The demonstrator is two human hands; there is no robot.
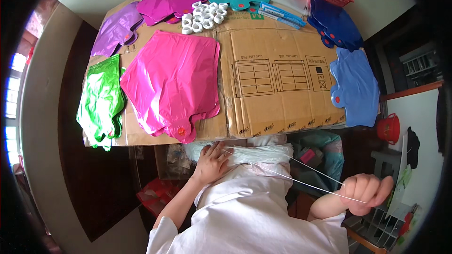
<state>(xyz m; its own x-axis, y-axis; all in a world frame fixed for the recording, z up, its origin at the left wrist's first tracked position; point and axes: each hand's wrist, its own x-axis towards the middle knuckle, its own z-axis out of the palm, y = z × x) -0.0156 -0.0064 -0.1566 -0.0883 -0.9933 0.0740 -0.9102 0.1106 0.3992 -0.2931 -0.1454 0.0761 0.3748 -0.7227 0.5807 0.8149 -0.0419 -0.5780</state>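
White skein (259, 154) is lying across the person's lap, just below the near edge of the cardboard-covered desk (282, 108), its long axis running left to right, roughly along that edge. Of the two hands, the left hand (213, 162) is the nearer: it is resting on the skein's left end, fingers bent over the strands; whether they are really pinching or only pressing, I cannot tell, the fingertips being partly lost among the fibres. The right hand (367, 192) is sitting well apart, out to the right and a little nearer the body, closing in a fist on two thin lengths of white thread (318, 171). These are stretching nearly straight between fist and skein, slanting away from its long axis, one leaving near the right end, the other along the near side. Up on the desk, a pink foil piece (176, 80) is lying flat ahead of the left hand, white rings (197, 27) are clustering beyond it, and a light blue piece (357, 87) is lying at the right edge
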